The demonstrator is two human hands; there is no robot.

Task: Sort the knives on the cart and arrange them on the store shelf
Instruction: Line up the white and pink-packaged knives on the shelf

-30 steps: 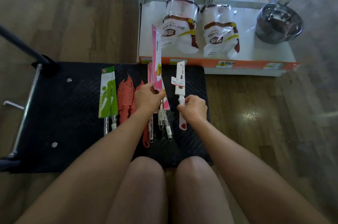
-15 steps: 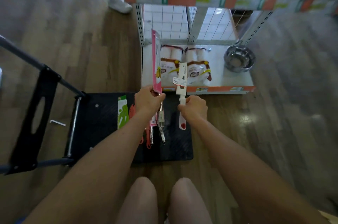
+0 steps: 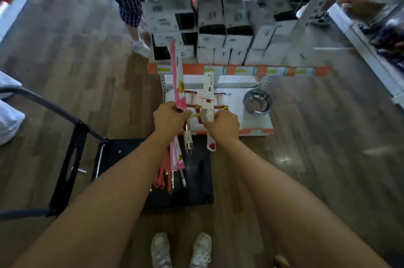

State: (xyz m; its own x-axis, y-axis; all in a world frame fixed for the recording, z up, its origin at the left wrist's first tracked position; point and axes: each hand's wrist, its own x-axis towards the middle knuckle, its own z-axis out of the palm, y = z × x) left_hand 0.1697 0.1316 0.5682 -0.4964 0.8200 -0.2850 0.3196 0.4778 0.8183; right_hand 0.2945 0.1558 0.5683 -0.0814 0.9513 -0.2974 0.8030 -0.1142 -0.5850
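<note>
1. Black cart (image 3: 196, 180) sits on the wood floor (image 3: 76, 71), pink-sleeved knives (image 3: 177, 159) and orange knives (image 3: 160, 180) lying on its deck
2. Bottom shelf (image 3: 255, 123) carries a steel bowl (image 3: 258, 101); the shelf above (image 3: 240, 70) is packed with white boxes (image 3: 238, 42)

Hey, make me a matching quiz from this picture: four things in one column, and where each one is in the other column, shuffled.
Things
1. pink-sleeved knife
2. white-sleeved knife
3. steel bowl
4. orange knives

Places
A. lying on the black cart
B. held in the right hand
C. sitting on the lowest shelf
D. held in the left hand

Pairs: 1-D, 2-B, 3-C, 4-A
</note>
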